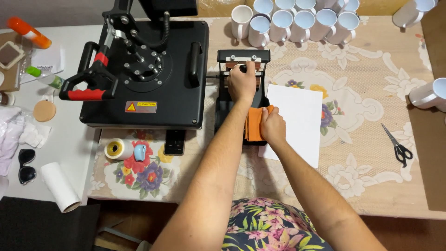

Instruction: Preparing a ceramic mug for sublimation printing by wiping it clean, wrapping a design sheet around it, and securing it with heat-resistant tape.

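Beneath your left hand sits the small black mug press, and your fingers are clenched around its knob. Just behind it, your right hand grasps the folded orange cloth lying on the press, touching the white paper sheet on the surface beside it.

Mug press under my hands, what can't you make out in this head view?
- Mug press: the left hand covers its handle, so the grip is hidden.
- Orange cloth: the right hand hides part of it; whether a mug sits inside cannot be told.
- Flat heat press: its upper arm is cut off by the top edge.
- White mugs: the back row is cut off by the top edge.
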